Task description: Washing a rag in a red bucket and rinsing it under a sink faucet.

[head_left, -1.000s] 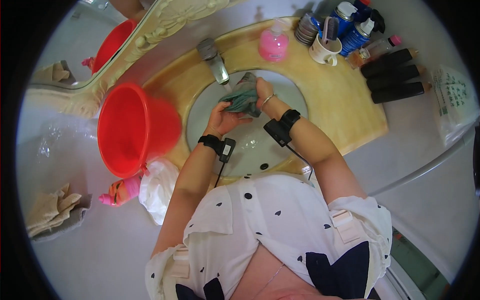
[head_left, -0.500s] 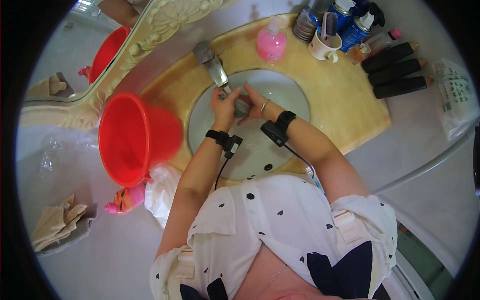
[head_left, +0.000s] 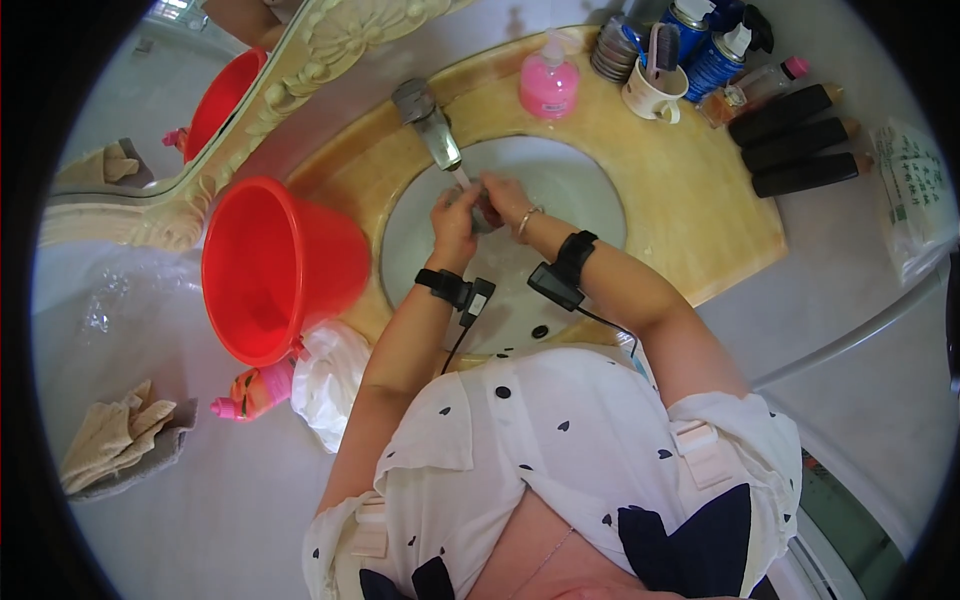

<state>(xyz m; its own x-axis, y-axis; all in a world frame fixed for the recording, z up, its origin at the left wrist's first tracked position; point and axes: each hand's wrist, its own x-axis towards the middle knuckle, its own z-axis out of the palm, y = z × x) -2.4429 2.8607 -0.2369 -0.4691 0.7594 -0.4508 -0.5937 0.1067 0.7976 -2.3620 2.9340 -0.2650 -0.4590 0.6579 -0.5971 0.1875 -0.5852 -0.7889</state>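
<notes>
Cloth, bunched between both hands under the tap over the sink; left hand and right hand clench it. Rinsing appears underway; wringing calls for firm twisting.

cloth: mostly hidden between hands | bottles: tops cut off

Domestic bathroom. Evidence: a white basin set in a tan stone-look vanity top, a metal tap over it, and an ornate framed mirror behind. A pink soap dispenser, spray bottles and dark toiletry tubes line the counter; a red bucket stands beside the basin.
</notes>
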